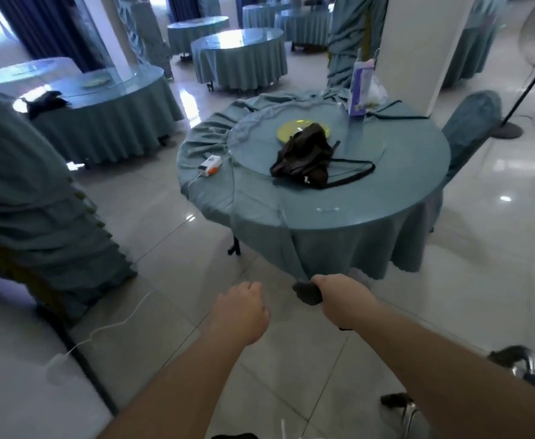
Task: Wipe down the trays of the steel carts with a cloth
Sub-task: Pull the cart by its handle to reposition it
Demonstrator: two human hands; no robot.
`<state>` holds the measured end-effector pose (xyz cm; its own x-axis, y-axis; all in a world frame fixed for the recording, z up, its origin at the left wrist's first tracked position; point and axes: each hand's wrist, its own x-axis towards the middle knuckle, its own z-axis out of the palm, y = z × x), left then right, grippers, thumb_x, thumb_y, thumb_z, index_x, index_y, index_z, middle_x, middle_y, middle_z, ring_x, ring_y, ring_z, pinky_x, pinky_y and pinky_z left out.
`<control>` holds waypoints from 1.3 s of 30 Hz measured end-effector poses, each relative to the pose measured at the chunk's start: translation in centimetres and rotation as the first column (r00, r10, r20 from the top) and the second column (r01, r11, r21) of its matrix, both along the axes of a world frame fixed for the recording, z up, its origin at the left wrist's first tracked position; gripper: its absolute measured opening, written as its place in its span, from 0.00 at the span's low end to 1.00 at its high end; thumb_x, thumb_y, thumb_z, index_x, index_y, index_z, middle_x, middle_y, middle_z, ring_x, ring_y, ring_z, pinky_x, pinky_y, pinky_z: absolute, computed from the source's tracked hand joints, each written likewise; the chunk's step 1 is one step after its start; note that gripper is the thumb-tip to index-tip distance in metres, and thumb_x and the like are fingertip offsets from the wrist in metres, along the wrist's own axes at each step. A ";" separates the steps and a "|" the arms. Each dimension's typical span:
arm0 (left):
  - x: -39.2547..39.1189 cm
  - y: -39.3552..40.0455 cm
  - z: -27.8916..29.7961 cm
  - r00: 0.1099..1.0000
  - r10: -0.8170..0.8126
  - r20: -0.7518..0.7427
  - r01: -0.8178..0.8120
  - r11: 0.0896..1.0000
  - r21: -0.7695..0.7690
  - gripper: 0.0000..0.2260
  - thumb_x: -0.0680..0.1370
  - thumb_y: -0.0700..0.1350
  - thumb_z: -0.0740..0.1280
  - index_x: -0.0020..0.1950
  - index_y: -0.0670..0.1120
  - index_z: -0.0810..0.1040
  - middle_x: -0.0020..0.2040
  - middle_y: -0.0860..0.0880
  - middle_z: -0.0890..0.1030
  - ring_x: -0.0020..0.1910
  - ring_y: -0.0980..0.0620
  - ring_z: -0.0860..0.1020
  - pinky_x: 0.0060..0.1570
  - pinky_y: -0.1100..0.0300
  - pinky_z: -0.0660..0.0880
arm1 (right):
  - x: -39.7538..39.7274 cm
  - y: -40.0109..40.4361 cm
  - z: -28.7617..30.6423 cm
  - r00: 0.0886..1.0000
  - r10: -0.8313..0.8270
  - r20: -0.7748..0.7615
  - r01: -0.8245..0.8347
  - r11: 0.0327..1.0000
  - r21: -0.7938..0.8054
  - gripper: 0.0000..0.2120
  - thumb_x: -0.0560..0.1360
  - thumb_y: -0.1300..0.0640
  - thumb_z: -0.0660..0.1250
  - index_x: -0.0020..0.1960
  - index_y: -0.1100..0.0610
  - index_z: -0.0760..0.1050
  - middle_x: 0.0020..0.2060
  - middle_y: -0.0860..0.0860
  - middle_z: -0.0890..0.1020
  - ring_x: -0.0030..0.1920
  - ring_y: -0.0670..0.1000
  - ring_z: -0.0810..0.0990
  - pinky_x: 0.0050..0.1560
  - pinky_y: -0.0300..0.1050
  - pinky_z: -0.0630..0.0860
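- Overall, a dining hall with a pale tiled floor, glossy with light patches.
- Round table straight ahead, draped in a teal tablecloth that hangs to near the floor; glass turntable on top.
- More teal-draped round tables behind and to the left; a white pillar stands at the near table's far right edge.
- Stack of teal-covered chairs at left; one covered chair tucked at the table's right side.
- Dark bag with long straps lies on the turntable, partly covering a yellow plate.
- Purple-and-white box stands upright near the table's far edge.
- Small white-and-orange device sits on the tablecloth at left, its white cord trailing over the edge.
- Shiny steel cart parts with dark wheels show at lower right; trays cannot be made out.
- Left hand clenched in a loose fist, holding nothing, out over the floor.
- Right hand grasps a dark grey cloth, bunched, sticking out on the thumb side, held in the air just in front of the tablecloth hem.
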<state>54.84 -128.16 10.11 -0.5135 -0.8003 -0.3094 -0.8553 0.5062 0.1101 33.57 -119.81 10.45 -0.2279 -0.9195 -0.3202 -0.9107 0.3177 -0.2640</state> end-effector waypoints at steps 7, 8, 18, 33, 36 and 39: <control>-12.4 -11.3 -0.9 0.977 -0.210 -0.036 0.209 0.978 -0.023 0.20 0.83 0.55 0.59 0.73 0.51 0.70 0.70 0.48 0.75 0.68 0.44 0.74 0.64 0.48 0.72 | -9.9 -8.5 -0.1 0.987 -0.153 -0.050 0.154 0.988 0.018 0.17 0.75 0.62 0.67 0.60 0.46 0.72 0.48 0.48 0.78 0.48 0.53 0.80 0.50 0.53 0.82; -14.3 -13.0 -1.2 0.970 -0.240 -0.041 0.239 0.971 -0.017 0.20 0.83 0.54 0.60 0.73 0.50 0.70 0.69 0.48 0.75 0.68 0.44 0.74 0.64 0.48 0.72 | -11.4 -9.8 -0.3 0.981 -0.186 -0.047 0.187 0.982 0.016 0.18 0.75 0.62 0.68 0.61 0.46 0.72 0.48 0.48 0.79 0.47 0.53 0.80 0.48 0.52 0.82; -34.3 -25.1 -1.1 0.786 -0.613 -0.080 0.614 0.789 -0.005 0.20 0.83 0.53 0.59 0.74 0.48 0.71 0.70 0.47 0.76 0.67 0.44 0.75 0.63 0.47 0.72 | -24.0 -15.9 -0.2 0.809 -0.587 0.002 0.586 0.808 -0.065 0.12 0.75 0.63 0.63 0.51 0.46 0.69 0.44 0.48 0.76 0.42 0.53 0.75 0.42 0.49 0.73; -65.3 -17.9 -2.1 0.496 -0.868 0.020 0.868 0.496 -0.004 0.17 0.81 0.52 0.61 0.68 0.49 0.72 0.65 0.47 0.78 0.64 0.42 0.76 0.59 0.47 0.73 | -47.4 -4.9 -3.1 0.405 -0.906 0.121 0.914 0.401 -0.058 0.16 0.73 0.67 0.57 0.52 0.49 0.73 0.41 0.48 0.78 0.38 0.49 0.78 0.33 0.45 0.72; -71.7 -14.8 -1.6 0.479 -0.878 0.010 0.877 0.480 0.013 0.20 0.81 0.52 0.60 0.73 0.50 0.71 0.68 0.48 0.77 0.66 0.44 0.75 0.61 0.47 0.72 | -52.8 -1.5 -2.4 0.387 -0.917 0.101 0.922 0.385 -0.035 0.18 0.72 0.67 0.56 0.53 0.48 0.72 0.42 0.47 0.78 0.37 0.47 0.77 0.31 0.44 0.69; -77.5 -11.8 -1.3 0.451 -0.893 -0.015 0.893 0.450 0.013 0.22 0.81 0.54 0.60 0.74 0.51 0.71 0.69 0.48 0.76 0.66 0.44 0.75 0.62 0.47 0.73 | -58.0 1.8 -1.8 0.368 -0.926 0.087 0.930 0.366 -0.043 0.17 0.73 0.66 0.58 0.54 0.47 0.71 0.43 0.46 0.77 0.37 0.45 0.75 0.30 0.42 0.66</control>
